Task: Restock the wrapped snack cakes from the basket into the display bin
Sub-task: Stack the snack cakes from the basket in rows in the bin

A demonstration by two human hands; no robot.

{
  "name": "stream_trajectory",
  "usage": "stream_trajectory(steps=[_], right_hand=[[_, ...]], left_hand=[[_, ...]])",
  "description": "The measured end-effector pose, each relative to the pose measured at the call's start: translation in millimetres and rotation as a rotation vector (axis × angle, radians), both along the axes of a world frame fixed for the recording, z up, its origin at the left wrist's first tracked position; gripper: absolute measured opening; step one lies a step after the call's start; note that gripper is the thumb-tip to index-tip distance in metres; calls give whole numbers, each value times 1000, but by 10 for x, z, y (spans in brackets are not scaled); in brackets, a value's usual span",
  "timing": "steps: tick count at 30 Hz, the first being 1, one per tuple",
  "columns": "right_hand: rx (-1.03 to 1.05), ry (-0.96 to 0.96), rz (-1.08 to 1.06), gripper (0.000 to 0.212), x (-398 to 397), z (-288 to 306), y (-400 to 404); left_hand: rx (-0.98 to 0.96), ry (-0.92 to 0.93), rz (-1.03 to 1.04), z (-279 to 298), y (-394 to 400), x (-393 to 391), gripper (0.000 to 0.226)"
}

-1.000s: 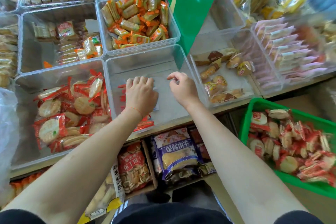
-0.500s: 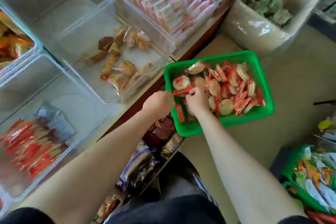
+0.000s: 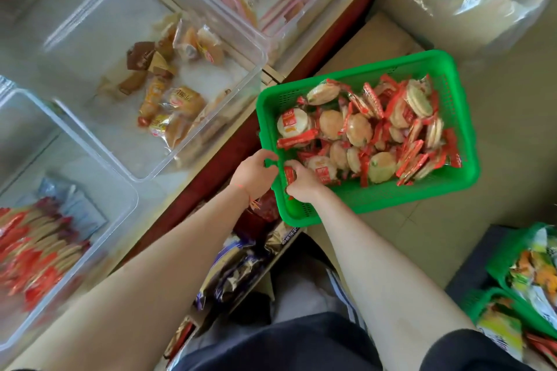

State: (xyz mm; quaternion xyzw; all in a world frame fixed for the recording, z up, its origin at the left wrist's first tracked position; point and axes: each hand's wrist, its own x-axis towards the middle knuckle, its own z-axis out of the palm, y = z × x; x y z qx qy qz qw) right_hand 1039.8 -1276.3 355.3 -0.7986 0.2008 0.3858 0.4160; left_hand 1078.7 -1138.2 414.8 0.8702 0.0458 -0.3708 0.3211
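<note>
worktop (image 3: pixel 272 74): clear display bins (image 3: pixel 180 141) side by side
floor (image 3: pixel 497 159): green basket (image 3: pixel 464 172), large bagged box (image 3: pixel 452 9)

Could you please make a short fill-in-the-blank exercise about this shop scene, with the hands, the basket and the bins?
1. The wrapped snack cakes lie piled in a plastic basket whose colour is ____.
2. The left hand grips the basket's ____.
3. The right hand holds a snack cake whose wrapper is ____ in colour.
4. The display bin on the shelf is made of ____ plastic.

Missing words: green; rim; red; clear
</note>
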Motion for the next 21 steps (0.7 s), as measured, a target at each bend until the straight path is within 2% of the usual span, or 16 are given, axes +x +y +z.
stream_trajectory(steps=[4, 7, 9, 11, 12, 14, 17, 19, 21], right_hand=[[112, -18, -339, 35, 26, 103, -45], [184, -41, -609, 12, 73, 301, -146], [258, -72, -770, 7, 95, 460, -224], [325, -116, -792, 13, 128, 615, -264], [334, -126, -748, 18, 148, 691, -266], [318, -126, -652, 29, 197, 789, -275], [338, -104, -634, 40, 253, 781, -297], [372, -81, -640, 36, 280, 737, -265], [379, -76, -619, 30, 319, 690, -203]], left_hand=[[41, -11, -65, 47, -38, -1, 36], [87, -233, -250, 178, -52, -57, 53], [20, -329, -416, 270, -93, -98, 71], [4, -342, -506, 316, -168, -108, 79], [-14, -348, -474, 324, -204, -98, 76], [-97, -363, -294, 331, -244, -52, 54], [-182, -312, -13, 307, -196, 36, 29], [-187, -253, 45, 265, -125, 80, 28], [-179, -183, 92, 206, -60, 97, 44]])
